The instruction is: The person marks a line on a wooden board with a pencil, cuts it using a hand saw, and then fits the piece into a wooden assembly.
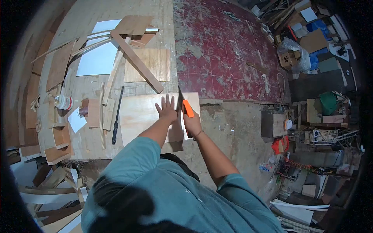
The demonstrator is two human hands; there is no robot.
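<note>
A pale plywood sheet (140,112) lies on the workbench, its right end sticking out past the bench edge. My left hand (168,112) presses flat on it, fingers spread and pointing away from me. Just to the right, my right hand (192,125) is wrapped round the orange handle of a handsaw (188,108). The saw's dark, narrow blade points forward over the sheet near its right end, close beside my left fingers. Part of the handle is hidden by my right hand.
On the bench (83,149) lie a long black tool (117,116), wood strips (110,83), a square plywood piece (147,64), white sheets (95,62) and a white bottle (63,101). Beyond spreads a worn red tiled floor (229,50). Boxes and scrap (289,58) crowd the right side.
</note>
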